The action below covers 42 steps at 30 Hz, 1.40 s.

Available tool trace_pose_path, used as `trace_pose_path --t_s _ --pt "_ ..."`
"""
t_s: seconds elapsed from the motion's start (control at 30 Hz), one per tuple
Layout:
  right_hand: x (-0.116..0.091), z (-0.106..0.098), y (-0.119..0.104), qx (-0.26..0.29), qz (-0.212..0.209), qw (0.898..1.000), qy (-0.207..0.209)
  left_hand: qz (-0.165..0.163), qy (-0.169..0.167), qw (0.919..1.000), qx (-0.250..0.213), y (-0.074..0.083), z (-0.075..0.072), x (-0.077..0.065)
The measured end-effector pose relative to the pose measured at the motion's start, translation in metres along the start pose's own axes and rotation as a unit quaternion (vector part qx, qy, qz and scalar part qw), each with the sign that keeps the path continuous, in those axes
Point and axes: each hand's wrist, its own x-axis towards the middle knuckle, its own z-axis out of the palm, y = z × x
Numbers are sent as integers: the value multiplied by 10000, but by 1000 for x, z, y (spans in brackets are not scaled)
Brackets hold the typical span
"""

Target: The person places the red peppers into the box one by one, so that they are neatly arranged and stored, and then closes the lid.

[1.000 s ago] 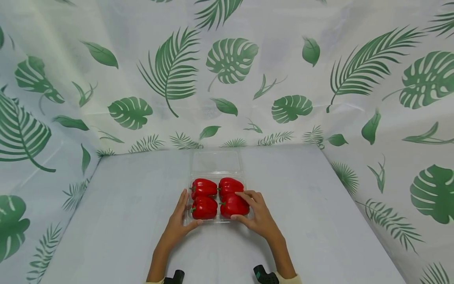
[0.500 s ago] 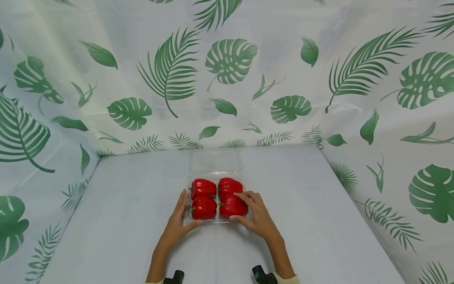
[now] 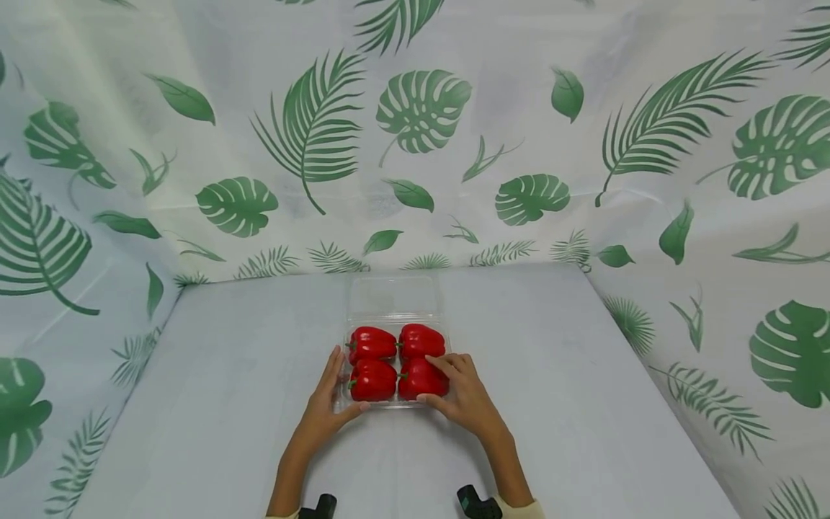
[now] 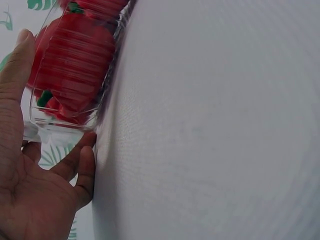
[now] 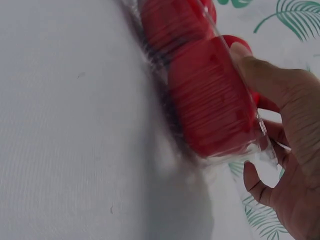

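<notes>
A clear plastic clamshell container (image 3: 395, 317) stands on the table with its lid (image 3: 393, 294) folded back. Inside are several red bell peppers in two rows. My right hand (image 3: 472, 396) holds the front-right bell pepper (image 3: 421, 380), thumb at its near side and fingers over its top right. In the right wrist view that pepper (image 5: 212, 100) shows behind the container's front wall. My left hand (image 3: 322, 412) holds the container's front-left corner, fingers along the left side and thumb (image 4: 17, 65) at the front rim. The front-left bell pepper (image 3: 373, 380) lies beside it.
The container rests on a white-covered table (image 3: 246, 360). A white curtain (image 3: 493, 108) with green leaf prints closes off the back and both sides. Dark devices (image 3: 478, 503) are strapped at both wrists.
My right hand has shifted slightly left with the front-right bell pepper, which now lies lower and more in line under the back one. The left hand and container have stayed put.
</notes>
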Motion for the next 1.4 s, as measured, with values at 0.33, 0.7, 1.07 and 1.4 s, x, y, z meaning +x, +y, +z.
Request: trace_pose_path --t_s 0.33,0.7,1.07,1.4 --pt "-1 2 1 124 -108 9998 62 11 5 10000 -6 -1 -1 1" --pt "-2 0 -1 232 -246 9989 335 -51 -34 10000 -17 -1 -1 1" --pt "3 -2 -3 15 -109 9998 164 27 -5 10000 -29 -1 -1 1" --pt "0 1 -1 204 16 9997 107 54 32 10000 13 -1 -1 2"
